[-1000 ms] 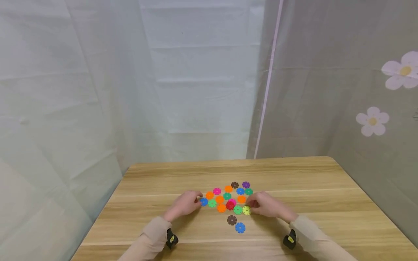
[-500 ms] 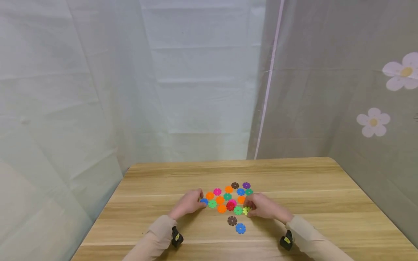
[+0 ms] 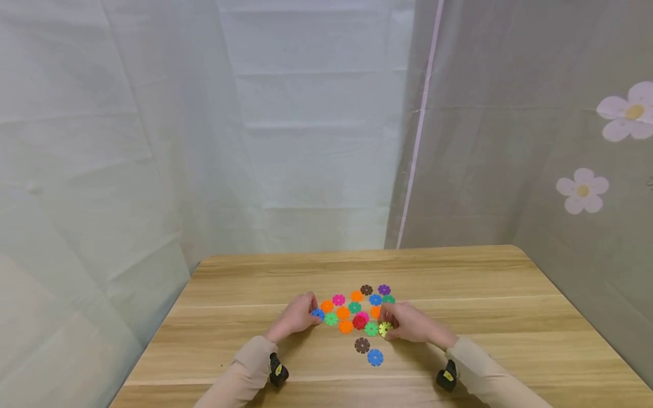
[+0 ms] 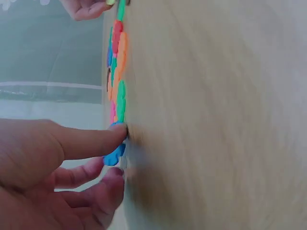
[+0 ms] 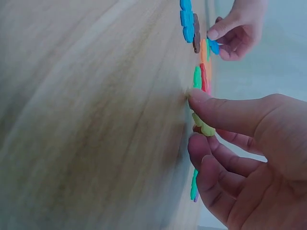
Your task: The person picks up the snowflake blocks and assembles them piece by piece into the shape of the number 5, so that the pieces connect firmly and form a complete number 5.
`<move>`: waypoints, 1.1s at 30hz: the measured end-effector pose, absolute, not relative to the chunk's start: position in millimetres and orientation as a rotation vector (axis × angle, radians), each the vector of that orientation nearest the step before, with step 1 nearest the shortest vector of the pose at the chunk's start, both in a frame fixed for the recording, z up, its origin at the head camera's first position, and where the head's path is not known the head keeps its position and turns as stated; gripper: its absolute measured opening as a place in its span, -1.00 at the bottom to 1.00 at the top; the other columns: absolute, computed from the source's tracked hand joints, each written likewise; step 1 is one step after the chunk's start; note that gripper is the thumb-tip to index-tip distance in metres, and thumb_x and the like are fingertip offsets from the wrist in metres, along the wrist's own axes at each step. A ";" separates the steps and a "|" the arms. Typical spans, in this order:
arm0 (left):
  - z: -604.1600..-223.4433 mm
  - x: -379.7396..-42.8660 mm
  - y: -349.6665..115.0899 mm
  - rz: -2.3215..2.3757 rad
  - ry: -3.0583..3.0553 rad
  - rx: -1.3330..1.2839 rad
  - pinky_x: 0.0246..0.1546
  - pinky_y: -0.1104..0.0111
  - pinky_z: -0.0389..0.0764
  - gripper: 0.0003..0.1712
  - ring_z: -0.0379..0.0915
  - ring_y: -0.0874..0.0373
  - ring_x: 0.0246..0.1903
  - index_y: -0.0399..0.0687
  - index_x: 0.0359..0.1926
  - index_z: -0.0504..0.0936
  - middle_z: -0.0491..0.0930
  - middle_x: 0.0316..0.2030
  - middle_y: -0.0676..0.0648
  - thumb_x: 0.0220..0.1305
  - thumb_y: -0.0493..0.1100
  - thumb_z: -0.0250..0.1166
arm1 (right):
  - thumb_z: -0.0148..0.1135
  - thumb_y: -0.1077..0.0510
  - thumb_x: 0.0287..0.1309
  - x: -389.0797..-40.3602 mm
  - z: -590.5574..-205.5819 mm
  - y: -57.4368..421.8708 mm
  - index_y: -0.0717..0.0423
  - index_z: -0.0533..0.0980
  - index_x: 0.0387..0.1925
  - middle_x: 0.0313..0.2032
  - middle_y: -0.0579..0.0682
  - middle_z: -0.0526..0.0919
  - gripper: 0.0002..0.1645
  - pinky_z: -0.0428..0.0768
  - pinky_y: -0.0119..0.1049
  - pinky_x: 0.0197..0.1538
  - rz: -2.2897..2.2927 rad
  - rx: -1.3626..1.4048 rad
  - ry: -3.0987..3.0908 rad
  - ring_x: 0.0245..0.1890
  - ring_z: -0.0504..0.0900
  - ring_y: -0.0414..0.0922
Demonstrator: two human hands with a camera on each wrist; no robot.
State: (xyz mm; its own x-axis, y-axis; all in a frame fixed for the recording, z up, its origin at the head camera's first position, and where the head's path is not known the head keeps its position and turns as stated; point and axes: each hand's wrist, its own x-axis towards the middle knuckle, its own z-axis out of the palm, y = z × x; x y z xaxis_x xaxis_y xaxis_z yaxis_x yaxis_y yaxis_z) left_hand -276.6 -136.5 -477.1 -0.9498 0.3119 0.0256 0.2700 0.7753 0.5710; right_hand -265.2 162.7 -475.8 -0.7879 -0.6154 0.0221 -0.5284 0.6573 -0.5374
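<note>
Notched plastic snowflake discs in many colours lie in a loose cluster on the wooden table. At the cluster's left end my left hand (image 3: 295, 317) pinches a blue snowflake disc (image 4: 114, 155) between thumb and fingers. The disc looks tilted in the left wrist view. On the right side my right hand (image 3: 408, 322) pinches a yellow snowflake disc (image 5: 205, 125), its thumb on one side and fingertips on the other. Beside the blue one sits a light green disc (image 3: 331, 318); another green disc (image 3: 371, 328) is just left of the yellow one. Fingers partly hide both held discs.
Nearer the front lie a brown disc (image 3: 362, 345) and a second blue disc (image 3: 374, 357). A red disc (image 3: 359, 322) overlaps a pink one. Farther back are a dark brown disc (image 3: 366, 289) and a purple disc (image 3: 384, 289). Pale curtains (image 3: 316, 141) hang behind the table (image 3: 459, 277).
My left thumb and fingers have closed in on the blue disc. My right hand has shifted slightly left and taken hold of the yellow disc, which now looks tilted.
</note>
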 end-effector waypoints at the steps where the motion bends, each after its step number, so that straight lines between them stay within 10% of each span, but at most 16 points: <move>1: -477.7 -276.6 -136.7 0.961 2.882 0.463 -0.47 0.40 0.28 -0.66 0.24 0.13 -0.48 -0.26 -0.32 0.44 0.36 -0.50 -0.06 0.01 -0.31 0.48 | 0.44 0.23 -0.04 -265.5 -476.7 163.1 0.05 0.50 -0.26 -0.38 -0.14 0.58 -0.70 0.52 -0.48 -0.30 -0.812 -0.950 2.707 -0.38 0.48 -0.29; 33: -477.3 -274.6 -143.0 1.446 2.499 0.150 -0.54 0.42 0.60 -0.85 0.50 0.21 -0.62 -0.41 -0.20 0.52 0.62 -0.51 -0.15 0.19 -0.43 0.25 | 0.19 0.30 0.24 -266.3 -479.6 160.9 0.08 0.54 -0.18 -0.35 -0.12 0.62 -0.86 0.59 -0.47 -0.30 -1.131 -0.972 2.724 -0.35 0.54 -0.32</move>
